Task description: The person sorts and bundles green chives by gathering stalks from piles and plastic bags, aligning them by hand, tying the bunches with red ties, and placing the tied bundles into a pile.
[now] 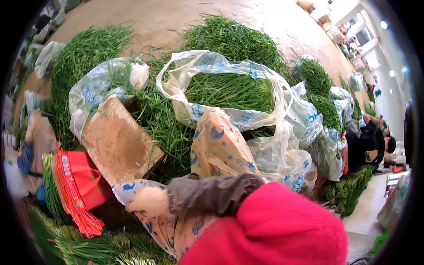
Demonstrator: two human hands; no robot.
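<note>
My right hand (pixel 148 202), in a dark sleeve, lies over the patterned cloth (pixel 221 152) draped on my lap and knee. Its fingers look curled inward, though blur and the angle hide what they hold. Just beyond it is a worn, soil-stained board (pixel 119 141). To its left stands a red bag (pixel 81 176) with a bunch of thin red ties (pixel 90 224) hanging at its front. My left hand does not show. In front of my knee, an open clear plastic bag (pixel 176 99) holds long green chives (pixel 229 90).
Loose chive heaps (pixel 88 62) cover the floor ahead. Tied green bundles (pixel 88 249) lie at the lower left. More plastic bags (pixel 304 119) stand at the right. A person in black (pixel 364 145) is farther right, and a blue sleeve (pixel 26 157) shows at the left.
</note>
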